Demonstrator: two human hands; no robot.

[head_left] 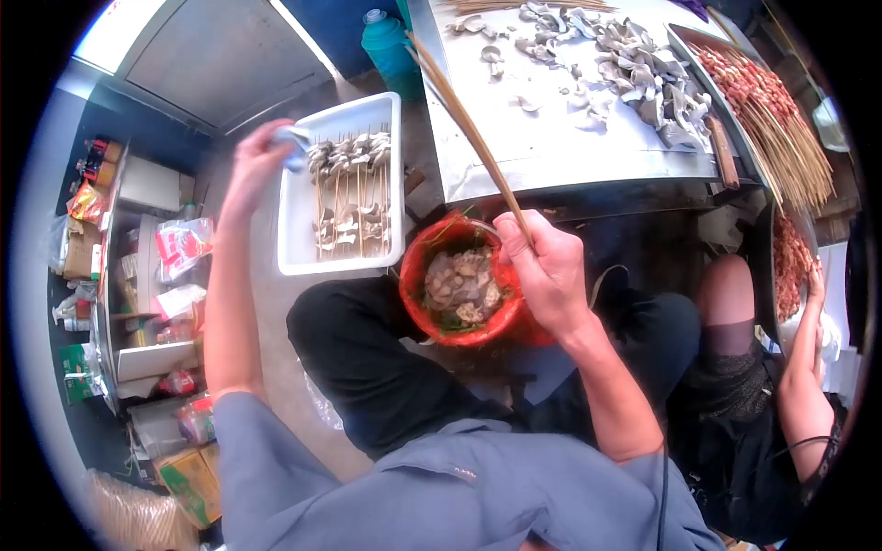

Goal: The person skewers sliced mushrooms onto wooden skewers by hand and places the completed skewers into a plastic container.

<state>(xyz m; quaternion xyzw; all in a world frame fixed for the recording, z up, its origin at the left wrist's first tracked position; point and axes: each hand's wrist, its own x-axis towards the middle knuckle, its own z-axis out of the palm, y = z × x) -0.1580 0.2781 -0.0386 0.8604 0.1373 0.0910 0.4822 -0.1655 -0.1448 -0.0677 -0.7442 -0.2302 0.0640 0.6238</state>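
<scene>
My right hand (549,266) is closed around a bundle of long bamboo skewers (473,133), which slants up over the edge of the metal table. Below that hand stands a red-lined bucket (418,317) with pale, wet-looking food pieces (462,283) inside. Over the upper left edge of a white tray (340,266) is my left hand (257,156), blurred, its fingers drawn together at a small pale blue thing (294,147) that I cannot identify. In the tray lie skewers threaded with grey-white mushroom pieces (354,156), in two rows.
Loose grey mushroom pieces (634,69) spread over the metal table (478,165). At right are a tray of red meat skewers (749,106), a wooden-handled knife (723,156) and another person's arm (804,358). A teal bottle (386,46) stands behind the tray; cluttered shelves (152,358) line the left.
</scene>
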